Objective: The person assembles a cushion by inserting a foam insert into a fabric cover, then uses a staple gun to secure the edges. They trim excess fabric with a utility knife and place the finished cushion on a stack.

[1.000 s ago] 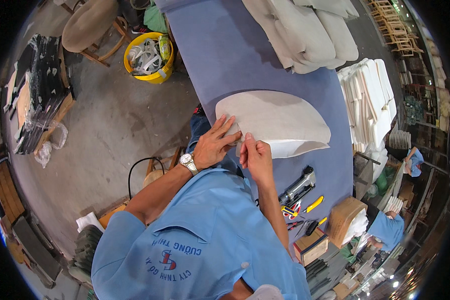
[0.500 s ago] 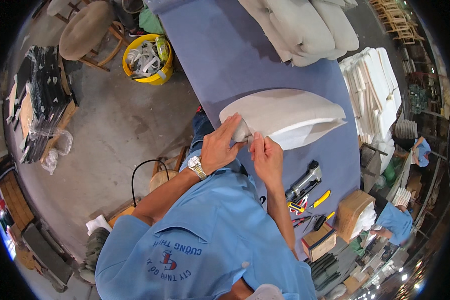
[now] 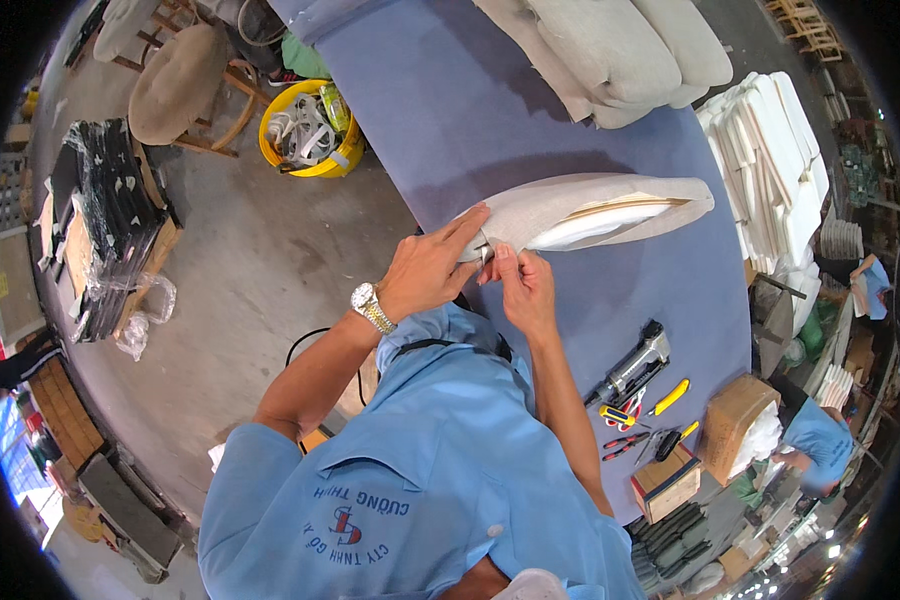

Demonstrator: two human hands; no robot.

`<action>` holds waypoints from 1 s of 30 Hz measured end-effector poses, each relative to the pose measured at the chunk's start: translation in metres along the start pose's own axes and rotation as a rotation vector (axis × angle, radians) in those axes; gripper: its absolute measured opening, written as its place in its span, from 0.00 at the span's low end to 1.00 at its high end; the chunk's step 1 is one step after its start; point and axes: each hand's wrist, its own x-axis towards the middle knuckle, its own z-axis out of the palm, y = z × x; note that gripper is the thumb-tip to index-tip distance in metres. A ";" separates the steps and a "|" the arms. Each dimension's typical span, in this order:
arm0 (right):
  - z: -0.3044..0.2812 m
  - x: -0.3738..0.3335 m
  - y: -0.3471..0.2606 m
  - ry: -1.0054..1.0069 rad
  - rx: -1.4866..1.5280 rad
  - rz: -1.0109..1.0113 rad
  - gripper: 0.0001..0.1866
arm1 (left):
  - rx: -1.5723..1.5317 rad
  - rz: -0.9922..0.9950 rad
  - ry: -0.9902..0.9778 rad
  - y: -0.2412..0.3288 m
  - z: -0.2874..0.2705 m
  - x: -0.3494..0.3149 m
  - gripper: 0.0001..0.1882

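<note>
A chair seat pad (image 3: 580, 205) in beige fabric stands tilted over the blue tabletop (image 3: 450, 110). Through the gap in its cover, a thin wooden board edge and white padding show on the side facing me. My left hand (image 3: 428, 272), with a watch on its wrist, grips the pad's left end, fingers laid over the fabric. Close beside it, my right hand (image 3: 525, 290) pinches the loose fabric edge at that same end between thumb and fingers. The fingertips partly hide the fold between both hands.
Right of my right forearm lie a staple gun (image 3: 630, 365), a yellow cutter (image 3: 670, 397), pliers (image 3: 625, 445) and a small wooden box (image 3: 667, 482). Covered pads (image 3: 610, 60) are piled at the far end. A yellow bucket (image 3: 310, 172) stands left on the floor. Co-workers are at right.
The pad has tipped up more onto its edge, so its wooden board now shows in the cover's gap. Both hands stay at its left end. The whole view has shifted slightly.
</note>
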 end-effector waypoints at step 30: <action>0.025 0.033 0.013 0.063 0.110 -0.082 0.19 | -0.832 -0.273 0.079 -0.024 0.003 0.003 0.34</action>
